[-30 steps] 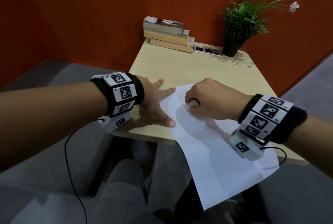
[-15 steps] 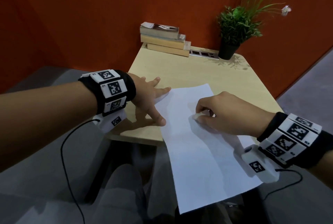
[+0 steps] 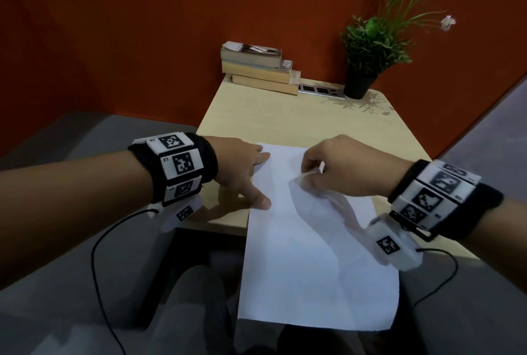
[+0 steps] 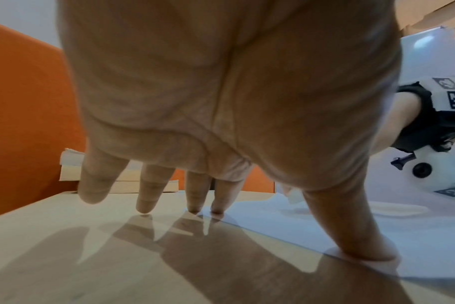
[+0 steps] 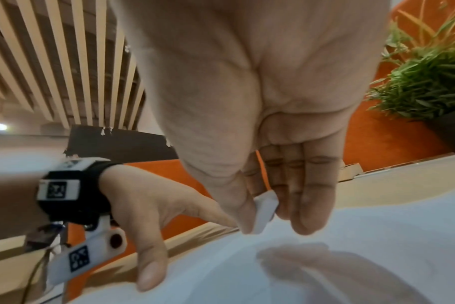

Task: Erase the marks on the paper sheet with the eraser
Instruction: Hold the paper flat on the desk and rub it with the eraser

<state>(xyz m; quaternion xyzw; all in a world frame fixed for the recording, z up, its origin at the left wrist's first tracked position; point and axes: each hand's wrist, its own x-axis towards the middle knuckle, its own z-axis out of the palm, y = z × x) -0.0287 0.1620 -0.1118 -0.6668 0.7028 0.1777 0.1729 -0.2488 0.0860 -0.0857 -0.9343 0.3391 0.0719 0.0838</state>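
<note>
Right hand (image 5: pixel 260 123): thumb and fingers pinch the white eraser (image 5: pixel 264 211), held just above the paper sheet (image 5: pixel 351 257).
Left hand (image 5: pixel 148 209): fingers spread, thumb tip pressing the sheet's edge.
Bench (image 5: pixel 377 181): pale wood, carrying the sheet.
Plant (image 5: pixel 429 82): green, in a dark pot, far right.
Wall: orange.

Pale wooden counter (image 3: pixel 273 118) against orange wall (image 3: pixel 142 26). At far edge: stack of three worn paperback books (image 3: pixel 258 69), grey socket strip (image 3: pixel 320 90), green potted plant (image 3: pixel 370 49) in black pot.
</note>
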